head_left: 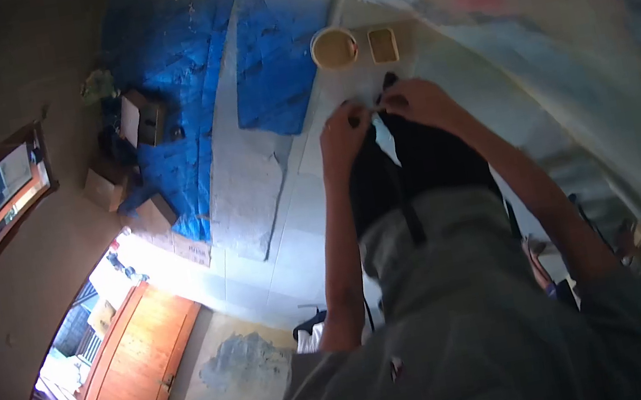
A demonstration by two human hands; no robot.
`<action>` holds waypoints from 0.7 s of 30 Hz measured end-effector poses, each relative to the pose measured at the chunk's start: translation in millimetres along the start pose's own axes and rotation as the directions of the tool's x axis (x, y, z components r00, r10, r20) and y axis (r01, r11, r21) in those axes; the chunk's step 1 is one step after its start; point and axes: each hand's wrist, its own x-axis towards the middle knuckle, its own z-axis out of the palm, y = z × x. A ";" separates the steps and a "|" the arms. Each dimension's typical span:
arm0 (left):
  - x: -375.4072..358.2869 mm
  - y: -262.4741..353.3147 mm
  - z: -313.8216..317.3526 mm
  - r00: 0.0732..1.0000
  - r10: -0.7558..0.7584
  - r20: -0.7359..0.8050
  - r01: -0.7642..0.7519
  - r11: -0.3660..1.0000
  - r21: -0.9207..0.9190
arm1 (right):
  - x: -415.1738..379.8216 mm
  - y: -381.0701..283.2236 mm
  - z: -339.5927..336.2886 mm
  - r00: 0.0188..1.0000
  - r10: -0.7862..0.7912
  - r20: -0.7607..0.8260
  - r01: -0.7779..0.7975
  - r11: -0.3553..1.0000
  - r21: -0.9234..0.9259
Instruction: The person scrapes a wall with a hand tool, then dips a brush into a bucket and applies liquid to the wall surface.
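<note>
My left hand [344,126] and my right hand [416,102] are close together in front of my dark trousers. Both have their fingers bent into a pinch at the upper end of a pale, bluish-white strip [386,141]. It looks thin and limp, like cloth or plastic, and tapers to a point as it hangs down against the trousers. Exactly where each set of fingertips grips it is too small to make out. Beyond my hands, on the floor, stand a round tub [334,48] and a small rectangular container [384,45].
Blue sheeting [272,60] and a grey sheet [244,187] cover part of the tiled floor [254,283] on the left. Cardboard boxes [142,120] stand by the far-left wall. A wooden door [140,361] stands ajar at lower left. A paint-smeared wall [564,32] rises on the right.
</note>
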 end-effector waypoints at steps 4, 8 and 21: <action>80.6 -95.2 66.8 0.991 -0.129 0.018 0.129 0.992 -0.013 | 75.9 91.2 54.4 0.984 0.158 0.084 -0.155 0.987 -0.035; 178.1 -215.4 146.3 0.960 -0.273 -0.059 0.279 0.937 0.211 | 154.7 195.4 124.4 0.925 0.358 0.129 -0.348 0.933 -0.092; 389.4 -363.9 259.3 0.961 -0.238 0.137 0.097 0.761 0.641 | 168.7 267.3 308.4 0.867 0.305 0.393 -0.393 0.905 0.163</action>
